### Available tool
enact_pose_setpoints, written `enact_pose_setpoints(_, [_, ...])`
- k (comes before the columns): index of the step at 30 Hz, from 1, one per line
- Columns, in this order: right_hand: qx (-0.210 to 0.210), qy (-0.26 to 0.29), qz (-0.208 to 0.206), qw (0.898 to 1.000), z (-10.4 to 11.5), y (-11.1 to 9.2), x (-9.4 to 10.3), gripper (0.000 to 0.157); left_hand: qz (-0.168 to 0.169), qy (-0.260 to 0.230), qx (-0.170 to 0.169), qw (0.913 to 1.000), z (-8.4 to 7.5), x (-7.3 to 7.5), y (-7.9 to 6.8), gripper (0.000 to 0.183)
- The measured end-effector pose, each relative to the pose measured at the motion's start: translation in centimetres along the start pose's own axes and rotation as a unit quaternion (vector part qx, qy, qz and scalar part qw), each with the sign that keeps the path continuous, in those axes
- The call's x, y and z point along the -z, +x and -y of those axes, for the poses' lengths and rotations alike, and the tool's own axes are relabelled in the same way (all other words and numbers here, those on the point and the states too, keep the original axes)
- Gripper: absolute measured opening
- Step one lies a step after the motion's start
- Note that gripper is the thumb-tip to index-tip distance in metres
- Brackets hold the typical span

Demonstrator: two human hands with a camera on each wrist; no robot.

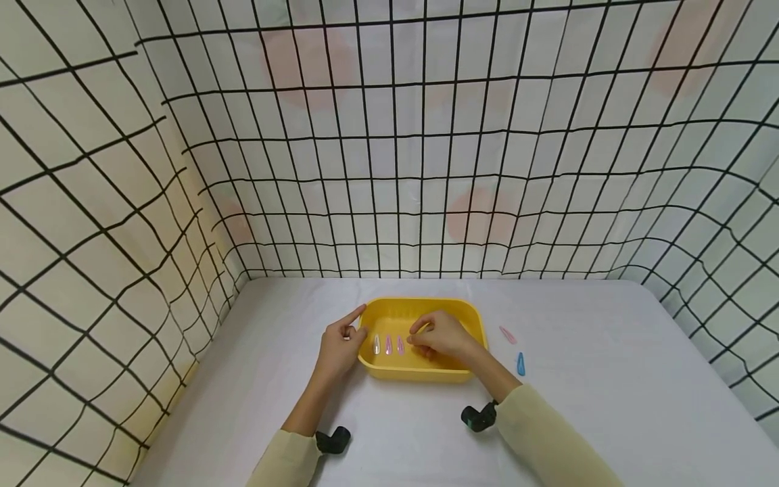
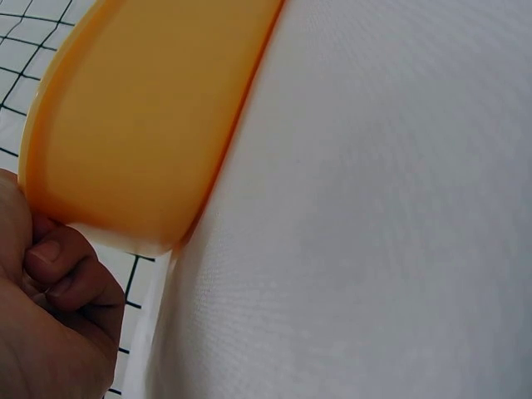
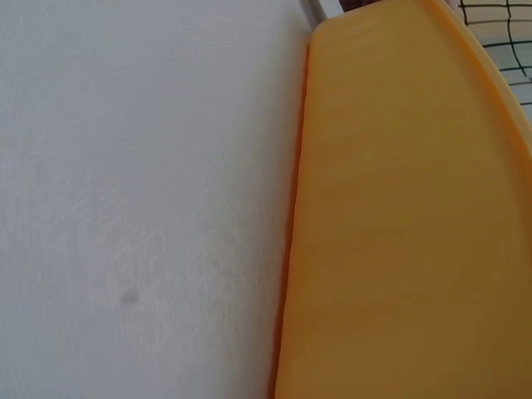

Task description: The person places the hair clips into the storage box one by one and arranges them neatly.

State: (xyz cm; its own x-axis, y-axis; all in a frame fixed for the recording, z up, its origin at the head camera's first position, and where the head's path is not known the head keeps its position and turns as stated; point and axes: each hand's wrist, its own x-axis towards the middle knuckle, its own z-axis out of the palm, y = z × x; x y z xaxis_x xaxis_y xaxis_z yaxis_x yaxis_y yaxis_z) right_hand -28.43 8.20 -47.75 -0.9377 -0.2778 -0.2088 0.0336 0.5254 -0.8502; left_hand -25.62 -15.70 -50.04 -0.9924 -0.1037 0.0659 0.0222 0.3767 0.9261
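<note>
Clips (image 1: 388,345): three inside one tray (image 1: 420,374), two outside

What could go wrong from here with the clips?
1. The right hand is close beside the three clips; it might knock them askew.
2. The left hand is at one end of the yellow tray; a tug could slide them.
3. The blue clip lies outside, near the right forearm, which might brush it.

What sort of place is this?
Probably a small tabletop booth, though I can't be sure: there's a white table, black mesh on three sides, and a pale backdrop behind it.
</note>
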Motion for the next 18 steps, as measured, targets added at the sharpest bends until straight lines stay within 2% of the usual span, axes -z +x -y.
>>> enact_pose_setpoints(9, [-0.001,0.004,-0.012,1.0,0.3,-1.4,1.5,0.017,0.001,-0.001,-0.007,1.0,0.2,0.0,0.0,0.049])
enact_pose_setpoints(18, [0.044,0.0,-0.032,0.999,-0.1,-2.7,3.8,0.022,-0.001,0.001,-0.001,1.0,0.2,-0.1,0.1,0.049])
